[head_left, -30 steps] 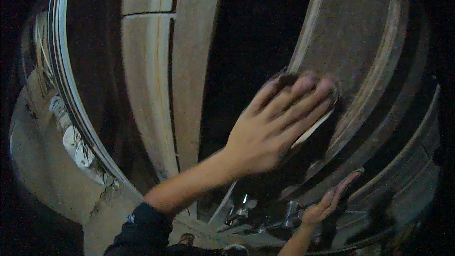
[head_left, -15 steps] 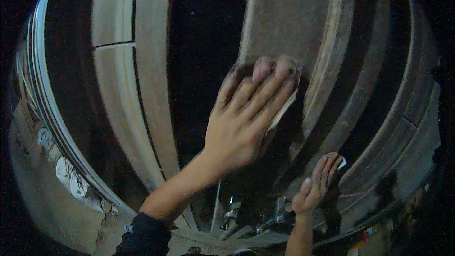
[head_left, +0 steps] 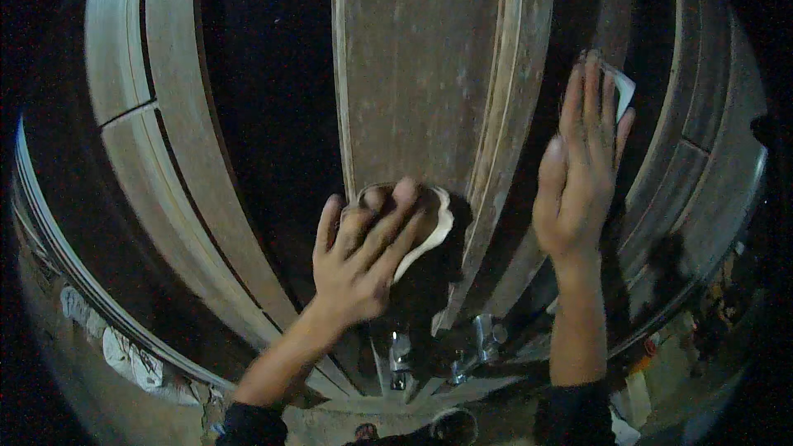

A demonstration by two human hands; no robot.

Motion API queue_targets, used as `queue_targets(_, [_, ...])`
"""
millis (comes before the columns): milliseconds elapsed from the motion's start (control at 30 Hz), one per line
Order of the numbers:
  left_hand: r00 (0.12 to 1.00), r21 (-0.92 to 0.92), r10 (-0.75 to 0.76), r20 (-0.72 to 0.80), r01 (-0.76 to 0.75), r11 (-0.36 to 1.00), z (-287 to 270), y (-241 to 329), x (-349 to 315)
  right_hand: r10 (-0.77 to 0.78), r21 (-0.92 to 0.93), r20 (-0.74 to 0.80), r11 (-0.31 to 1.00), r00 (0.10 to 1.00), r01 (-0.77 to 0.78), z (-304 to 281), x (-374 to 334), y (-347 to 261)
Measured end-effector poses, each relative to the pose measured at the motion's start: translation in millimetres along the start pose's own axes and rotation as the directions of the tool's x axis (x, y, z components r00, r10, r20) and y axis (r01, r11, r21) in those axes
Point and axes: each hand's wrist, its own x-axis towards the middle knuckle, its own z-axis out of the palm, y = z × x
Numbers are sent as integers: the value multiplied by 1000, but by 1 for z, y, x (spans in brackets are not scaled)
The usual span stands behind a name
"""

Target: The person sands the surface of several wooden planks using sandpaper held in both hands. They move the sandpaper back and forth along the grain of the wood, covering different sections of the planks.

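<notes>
While the broad grey-brown panelled wooden surface [head_left: 248, 281] takes up most of the view and runs away from the person, more of its long, flat central panel [head_left: 420, 49] now shows beyond the left fingers than half a second ago. Its face looks dull and faintly mottled, with pale raised mouldings [head_left: 496, 91] down its sides; whether the black bands flanking it are gaps or dark surfaces I cannot tell. The right hand [head_left: 578, 182] has changed most: it lay low, near the metal parts, and now stretches far up over the dark band right of the panel, so the two hands cover well-separated places and, I judge, the work spans more than one strip. The left hand [head_left: 357, 256] lies over the near part of the panel, its grip wide, fingers spread and slightly bent, not closed around anything. The right hand's grip is flat and straight-fingered, thumb apart. Under the left fingers sits a thin, cream-edged pad [head_left: 435, 235], its rim curved and wavy; its underside is hidden. A smaller, white, folded-looking piece [head_left: 625, 92] juts out beside the right fingers; whether it is pinched or merely pressed is unclear. Nearer the person stand shiny metal cylinders [head_left: 487, 340].
</notes>
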Motion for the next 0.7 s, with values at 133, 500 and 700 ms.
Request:
queue_targets(133, [998,190,51,30,-56,980,5,9,-33,-36,126,148,992,988,17,-8,-68,-29])
queue_targets(500, [916,171,72,-395,-4,985,-26,-62,213,-161,-28,-235,987,958,159,-2,103,22])
queue_targets(700, [990,131,16,-138,2,991,-27,-39,175,-38,46,-119,998,992,44,-11,92,6])
